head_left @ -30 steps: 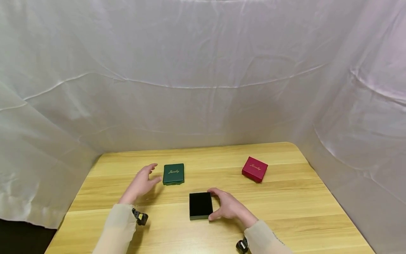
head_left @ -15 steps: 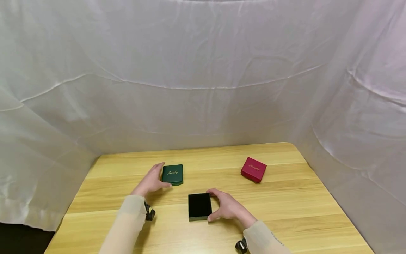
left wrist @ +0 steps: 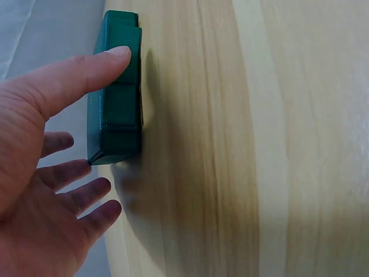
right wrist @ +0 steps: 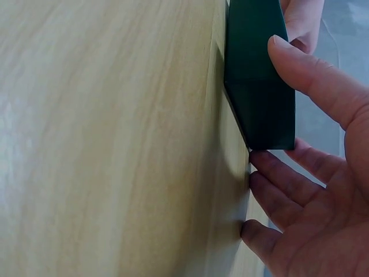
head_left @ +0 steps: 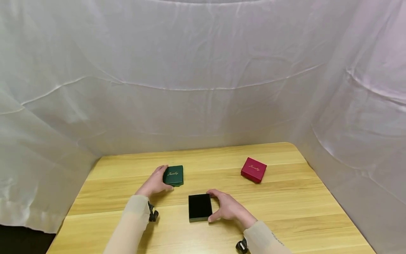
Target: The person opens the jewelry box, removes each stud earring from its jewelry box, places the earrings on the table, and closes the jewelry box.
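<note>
Left fingers [left wrist: 86,195] — wide around green box [head_left: 173,175] | right fingers [right wrist: 282,174] — holding open box [right wrist: 253,46] | black lining [head_left: 200,206] head-view only

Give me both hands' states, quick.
Left hand: at the green box; cannot tell if gripping.
Right hand: holding the black-topped box by its right side.

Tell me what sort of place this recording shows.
Probably a makeshift recording booth: pale fabric sheeting hangs behind and on both sides of a wood-grain table, and a black camera sits at each wrist.
</note>
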The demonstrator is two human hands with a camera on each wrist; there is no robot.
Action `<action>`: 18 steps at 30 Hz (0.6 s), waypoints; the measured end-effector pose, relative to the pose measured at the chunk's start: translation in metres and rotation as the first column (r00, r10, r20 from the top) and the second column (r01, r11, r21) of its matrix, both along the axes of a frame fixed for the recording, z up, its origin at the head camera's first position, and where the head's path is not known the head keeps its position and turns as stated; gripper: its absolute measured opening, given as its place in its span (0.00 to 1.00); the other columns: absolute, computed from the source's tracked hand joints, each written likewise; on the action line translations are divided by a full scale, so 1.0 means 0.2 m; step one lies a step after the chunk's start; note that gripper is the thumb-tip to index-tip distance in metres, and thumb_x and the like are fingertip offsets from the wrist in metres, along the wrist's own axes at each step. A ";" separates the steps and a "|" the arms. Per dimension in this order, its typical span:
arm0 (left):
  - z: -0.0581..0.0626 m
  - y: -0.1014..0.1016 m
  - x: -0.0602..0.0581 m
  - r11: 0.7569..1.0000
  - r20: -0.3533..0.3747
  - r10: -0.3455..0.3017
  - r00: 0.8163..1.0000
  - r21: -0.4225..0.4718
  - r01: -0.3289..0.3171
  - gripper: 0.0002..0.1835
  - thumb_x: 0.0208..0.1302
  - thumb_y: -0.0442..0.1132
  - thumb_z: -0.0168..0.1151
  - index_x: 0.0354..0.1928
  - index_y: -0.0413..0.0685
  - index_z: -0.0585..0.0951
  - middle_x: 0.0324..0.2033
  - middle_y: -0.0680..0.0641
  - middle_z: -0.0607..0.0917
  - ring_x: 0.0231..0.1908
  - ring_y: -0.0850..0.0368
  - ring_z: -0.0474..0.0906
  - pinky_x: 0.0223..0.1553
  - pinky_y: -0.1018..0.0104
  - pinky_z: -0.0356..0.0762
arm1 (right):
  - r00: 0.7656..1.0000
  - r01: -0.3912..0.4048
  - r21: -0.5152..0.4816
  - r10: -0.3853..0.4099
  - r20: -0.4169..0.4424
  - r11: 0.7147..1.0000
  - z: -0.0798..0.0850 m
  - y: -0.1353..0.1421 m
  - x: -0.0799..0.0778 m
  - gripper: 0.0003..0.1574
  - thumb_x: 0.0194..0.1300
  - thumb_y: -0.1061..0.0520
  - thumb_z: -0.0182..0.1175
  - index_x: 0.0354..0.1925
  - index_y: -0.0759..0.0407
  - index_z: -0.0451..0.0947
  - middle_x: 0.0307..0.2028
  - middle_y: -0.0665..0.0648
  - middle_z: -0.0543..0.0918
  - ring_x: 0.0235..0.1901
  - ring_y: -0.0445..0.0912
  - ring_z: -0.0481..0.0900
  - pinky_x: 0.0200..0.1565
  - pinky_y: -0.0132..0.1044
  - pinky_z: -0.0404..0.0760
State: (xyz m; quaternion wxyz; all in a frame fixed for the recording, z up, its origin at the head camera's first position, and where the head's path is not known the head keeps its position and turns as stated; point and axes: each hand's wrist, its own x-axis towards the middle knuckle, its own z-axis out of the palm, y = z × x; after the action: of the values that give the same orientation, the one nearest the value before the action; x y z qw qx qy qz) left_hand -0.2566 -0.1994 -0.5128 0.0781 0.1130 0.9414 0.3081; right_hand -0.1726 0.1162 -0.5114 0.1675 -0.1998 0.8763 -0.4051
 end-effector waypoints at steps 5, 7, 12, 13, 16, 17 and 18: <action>-0.01 0.00 -0.01 1.000 0.006 0.004 1.000 -0.002 -0.004 0.55 0.48 0.39 0.79 0.73 0.32 0.56 0.71 0.28 0.53 0.67 0.29 0.56 0.63 0.37 0.60 | 1.000 0.005 -0.004 -0.005 0.015 1.000 0.00 0.00 0.00 0.55 0.40 0.56 0.82 0.66 0.59 0.68 0.60 0.62 0.75 0.61 0.58 0.69 0.62 0.57 0.65; -0.02 -0.01 -0.01 1.000 0.012 0.006 1.000 -0.002 -0.006 0.55 0.48 0.39 0.79 0.73 0.31 0.56 0.71 0.28 0.53 0.68 0.29 0.55 0.63 0.37 0.60 | 1.000 0.006 -0.002 -0.006 0.019 1.000 -0.01 0.00 0.00 0.55 0.40 0.56 0.82 0.66 0.58 0.68 0.61 0.62 0.75 0.62 0.59 0.69 0.62 0.58 0.65; -0.03 -0.01 -0.02 1.000 0.018 0.009 1.000 -0.007 -0.009 0.54 0.49 0.38 0.78 0.73 0.31 0.55 0.71 0.28 0.55 0.68 0.30 0.56 0.63 0.37 0.60 | 1.000 0.009 0.000 -0.009 0.025 1.000 -0.01 0.00 0.00 0.55 0.40 0.56 0.82 0.66 0.57 0.69 0.61 0.61 0.75 0.62 0.58 0.69 0.63 0.58 0.65; -0.03 -0.01 -0.02 1.000 0.017 0.012 1.000 -0.006 -0.012 0.54 0.50 0.38 0.78 0.73 0.30 0.55 0.71 0.28 0.56 0.67 0.30 0.56 0.63 0.38 0.60 | 1.000 0.012 0.000 -0.012 0.027 1.000 -0.01 0.00 0.00 0.55 0.39 0.56 0.82 0.66 0.57 0.69 0.61 0.61 0.75 0.62 0.58 0.69 0.63 0.57 0.65; -0.03 -0.01 -0.02 1.000 0.012 0.020 1.000 -0.009 -0.020 0.54 0.50 0.38 0.78 0.73 0.30 0.55 0.69 0.28 0.59 0.65 0.31 0.60 0.62 0.39 0.62 | 1.000 0.015 0.001 -0.015 0.026 1.000 -0.01 0.00 0.00 0.55 0.39 0.56 0.82 0.66 0.56 0.69 0.61 0.61 0.75 0.62 0.58 0.69 0.63 0.58 0.65; -0.03 0.00 -0.02 1.000 0.012 0.024 1.000 -0.010 -0.023 0.54 0.49 0.38 0.78 0.73 0.31 0.55 0.68 0.28 0.60 0.64 0.32 0.62 0.62 0.39 0.63 | 1.000 0.016 0.001 -0.016 0.026 1.000 -0.01 0.00 0.00 0.55 0.39 0.56 0.82 0.66 0.56 0.69 0.61 0.61 0.75 0.62 0.59 0.69 0.62 0.58 0.65; -0.03 0.00 -0.02 1.000 0.012 0.027 1.000 -0.011 -0.027 0.55 0.49 0.38 0.79 0.73 0.31 0.55 0.67 0.29 0.61 0.64 0.32 0.63 0.61 0.39 0.64 | 1.000 0.016 0.001 -0.016 0.026 1.000 -0.01 0.00 0.00 0.55 0.39 0.56 0.82 0.66 0.57 0.69 0.61 0.61 0.75 0.62 0.59 0.69 0.62 0.58 0.65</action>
State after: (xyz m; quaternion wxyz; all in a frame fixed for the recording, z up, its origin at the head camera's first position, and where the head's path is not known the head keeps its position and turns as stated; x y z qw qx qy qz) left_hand -0.2608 -0.1998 -0.5180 0.0803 0.0982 0.9439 0.3049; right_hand -0.1732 0.1160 -0.5128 0.1757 -0.1873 0.8758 -0.4086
